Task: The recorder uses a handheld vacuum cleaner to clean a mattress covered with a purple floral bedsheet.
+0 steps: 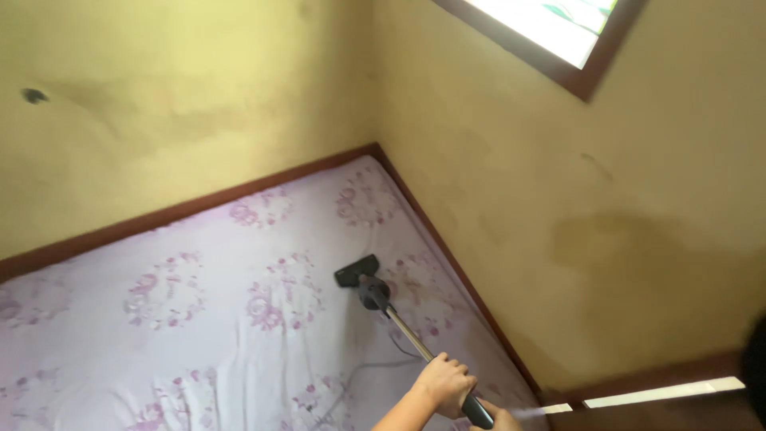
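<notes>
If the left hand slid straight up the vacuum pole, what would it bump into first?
Probably the vacuum's dark joint, then the flat head on the flowery mattress. The left hand grips the metal pole.

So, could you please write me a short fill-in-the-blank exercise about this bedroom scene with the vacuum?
1. The black vacuum head rests on the white, purple-flowered ____.
2. Both hands grip the vacuum's silver metal ____.
3. The left hand sits ____ up the tube than the right hand.
4. The brown-framed window is set in the ____ wall.

Missing words: mattress; tube; farther; yellow
</notes>
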